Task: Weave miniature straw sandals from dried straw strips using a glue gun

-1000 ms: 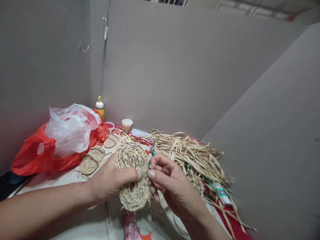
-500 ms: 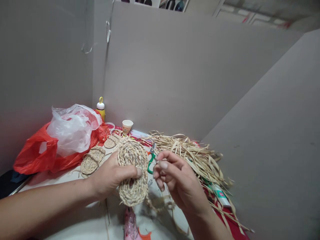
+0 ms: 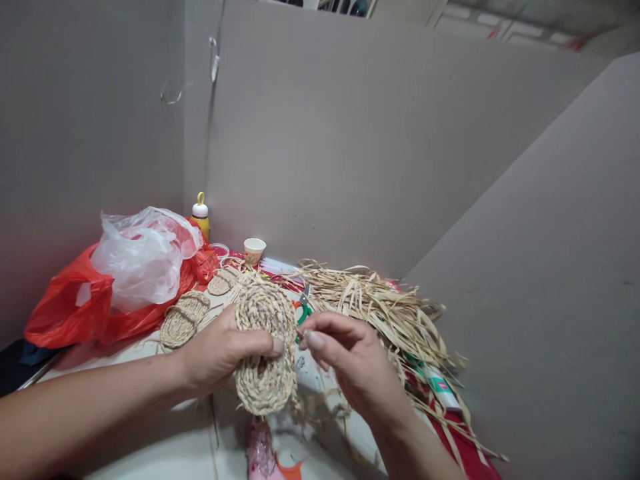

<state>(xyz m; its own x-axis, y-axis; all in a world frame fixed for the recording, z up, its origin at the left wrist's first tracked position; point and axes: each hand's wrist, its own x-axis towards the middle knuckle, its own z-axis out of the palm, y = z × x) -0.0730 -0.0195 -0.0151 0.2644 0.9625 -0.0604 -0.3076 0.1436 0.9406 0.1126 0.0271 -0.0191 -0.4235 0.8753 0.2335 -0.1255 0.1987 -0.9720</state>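
My left hand (image 3: 235, 347) grips an oval coil of braided straw (image 3: 267, 380), thumb across its front and the other fingers hidden behind. The coil stands upright, facing me, above the table. At its right edge, my right hand (image 3: 345, 353) pinches with thumb and forefinger; whatever lies between the tips is too small to make out. A loose braid end (image 3: 296, 400) hangs by the coil's lower right side. Behind the right fingertips lie scissors (image 3: 303, 310) with green and orange handles, partly covered.
A heap of dry straw strips (image 3: 380, 300) covers the right back. Smaller woven ovals (image 3: 185, 320) lie left, beside red and white plastic bags (image 3: 145, 267). A paper cup (image 3: 255, 250) and yellow bottle (image 3: 201, 219) stand behind. Near the front is a pink glue gun-like object (image 3: 261, 450).
My right hand has moved left, bringing its pinched fingertips close to the coil's right edge. The left hand keeps its hold on the coil.
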